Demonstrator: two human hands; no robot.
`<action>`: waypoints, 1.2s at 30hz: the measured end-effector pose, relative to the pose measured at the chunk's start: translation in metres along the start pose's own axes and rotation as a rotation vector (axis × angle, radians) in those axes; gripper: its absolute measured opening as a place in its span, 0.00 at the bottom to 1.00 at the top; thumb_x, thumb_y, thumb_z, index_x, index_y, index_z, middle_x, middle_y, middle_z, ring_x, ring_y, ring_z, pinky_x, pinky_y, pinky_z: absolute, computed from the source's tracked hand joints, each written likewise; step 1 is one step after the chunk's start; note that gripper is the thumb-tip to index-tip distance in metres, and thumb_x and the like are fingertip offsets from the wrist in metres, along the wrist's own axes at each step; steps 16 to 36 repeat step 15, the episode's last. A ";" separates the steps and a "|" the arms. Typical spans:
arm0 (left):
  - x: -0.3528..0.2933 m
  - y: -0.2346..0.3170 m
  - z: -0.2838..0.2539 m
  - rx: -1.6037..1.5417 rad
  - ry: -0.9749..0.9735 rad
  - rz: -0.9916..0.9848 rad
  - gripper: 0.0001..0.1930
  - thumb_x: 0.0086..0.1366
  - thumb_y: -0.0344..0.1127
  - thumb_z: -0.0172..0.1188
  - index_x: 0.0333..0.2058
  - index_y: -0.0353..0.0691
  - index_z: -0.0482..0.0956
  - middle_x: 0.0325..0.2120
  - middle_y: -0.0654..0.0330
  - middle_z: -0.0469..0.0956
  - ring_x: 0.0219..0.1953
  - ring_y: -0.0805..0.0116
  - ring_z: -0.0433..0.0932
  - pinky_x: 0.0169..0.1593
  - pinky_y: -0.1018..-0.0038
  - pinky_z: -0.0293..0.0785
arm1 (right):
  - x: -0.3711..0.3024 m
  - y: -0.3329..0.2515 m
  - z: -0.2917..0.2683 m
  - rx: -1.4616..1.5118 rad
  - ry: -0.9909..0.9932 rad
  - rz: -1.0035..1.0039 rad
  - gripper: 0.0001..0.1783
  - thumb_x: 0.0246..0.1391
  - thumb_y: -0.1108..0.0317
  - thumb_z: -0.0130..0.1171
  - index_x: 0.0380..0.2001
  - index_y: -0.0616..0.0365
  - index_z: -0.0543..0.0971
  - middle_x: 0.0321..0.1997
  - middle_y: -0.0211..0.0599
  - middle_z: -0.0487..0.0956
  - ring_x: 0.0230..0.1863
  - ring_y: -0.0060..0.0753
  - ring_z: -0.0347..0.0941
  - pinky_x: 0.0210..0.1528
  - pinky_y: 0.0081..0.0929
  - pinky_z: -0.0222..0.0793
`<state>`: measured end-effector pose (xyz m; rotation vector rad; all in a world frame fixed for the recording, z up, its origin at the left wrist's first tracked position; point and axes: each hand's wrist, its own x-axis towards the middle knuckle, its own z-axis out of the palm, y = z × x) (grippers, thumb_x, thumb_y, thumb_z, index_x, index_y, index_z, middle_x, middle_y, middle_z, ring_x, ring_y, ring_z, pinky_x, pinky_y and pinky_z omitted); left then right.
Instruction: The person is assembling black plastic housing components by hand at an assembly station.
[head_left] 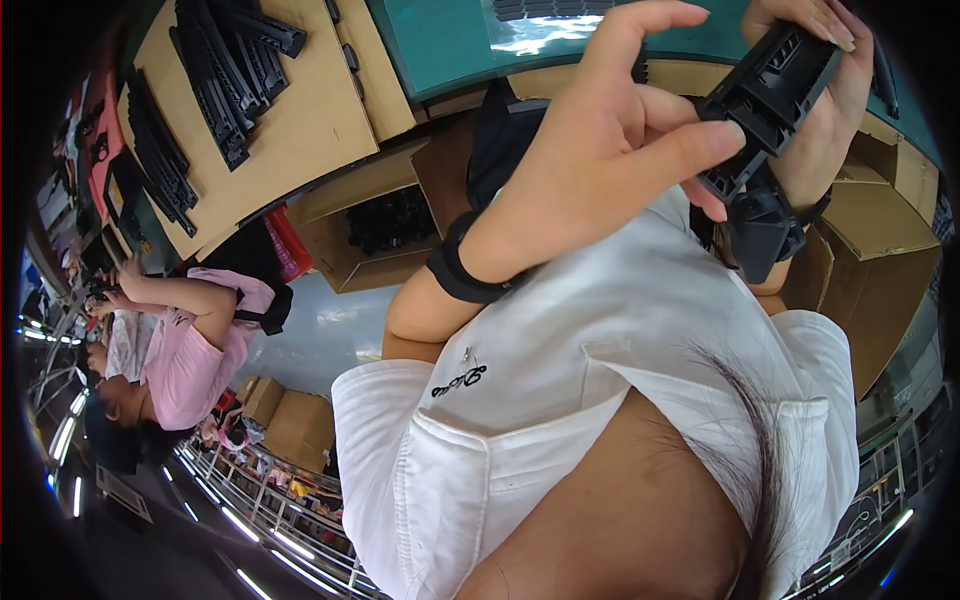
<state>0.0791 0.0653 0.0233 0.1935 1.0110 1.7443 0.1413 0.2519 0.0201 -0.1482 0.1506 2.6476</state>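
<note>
A long black plastic housing (775, 90) with slots and ribs is held up in front of my chest, tilted. My left hand (625, 135) grips its near end, thumb pressed on top, other fingers partly hidden behind it and index finger stretched out beyond. My right hand (840, 95) is closed around the far right side, fingertips over the upper edge. Just below the housing is an angular black piece (765, 235); whether it is joined to the housing I cannot tell. A black band (468, 262) circles my left wrist.
A brown board-topped table (320, 105) at the left bears several long black plastic parts (225, 75). An open carton (350, 262) with black pieces stands below it. Another carton (870, 270) is at right. Behind my hands lies a green work surface (440, 45). A person in pink (200, 340) works at left.
</note>
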 end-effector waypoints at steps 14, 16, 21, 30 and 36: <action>0.049 -0.051 -0.070 1.602 0.377 0.826 0.09 0.60 0.33 0.72 0.39 0.43 0.84 0.35 0.65 0.84 0.45 0.71 0.80 0.47 0.68 0.77 | 0.005 -0.027 -0.017 -0.068 0.019 0.003 0.14 0.64 0.73 0.53 0.22 0.58 0.68 0.20 0.29 0.70 0.23 0.22 0.69 0.36 0.20 0.74; 0.049 -0.053 -0.070 1.601 0.377 0.824 0.09 0.60 0.33 0.72 0.39 0.43 0.84 0.35 0.65 0.84 0.45 0.71 0.80 0.47 0.68 0.77 | 0.006 -0.029 -0.018 -0.078 0.013 0.010 0.14 0.64 0.73 0.53 0.22 0.58 0.68 0.20 0.29 0.70 0.23 0.22 0.69 0.37 0.20 0.74; 0.049 -0.053 -0.070 1.601 0.377 0.824 0.09 0.60 0.33 0.72 0.39 0.43 0.84 0.35 0.65 0.84 0.45 0.71 0.80 0.47 0.68 0.77 | 0.006 -0.029 -0.018 -0.078 0.013 0.010 0.14 0.64 0.73 0.53 0.22 0.58 0.68 0.20 0.29 0.70 0.23 0.22 0.69 0.37 0.20 0.74; 0.049 -0.053 -0.070 1.601 0.377 0.824 0.09 0.60 0.33 0.72 0.39 0.43 0.84 0.35 0.65 0.84 0.45 0.71 0.80 0.47 0.68 0.77 | 0.006 -0.029 -0.018 -0.078 0.013 0.010 0.14 0.64 0.73 0.53 0.22 0.58 0.68 0.20 0.29 0.70 0.23 0.22 0.69 0.37 0.20 0.74; 0.049 -0.053 -0.070 1.601 0.377 0.824 0.09 0.60 0.33 0.72 0.39 0.43 0.84 0.35 0.65 0.84 0.45 0.71 0.80 0.47 0.68 0.77 | 0.006 -0.029 -0.018 -0.078 0.013 0.010 0.14 0.64 0.73 0.53 0.22 0.58 0.68 0.20 0.29 0.70 0.23 0.22 0.69 0.37 0.20 0.74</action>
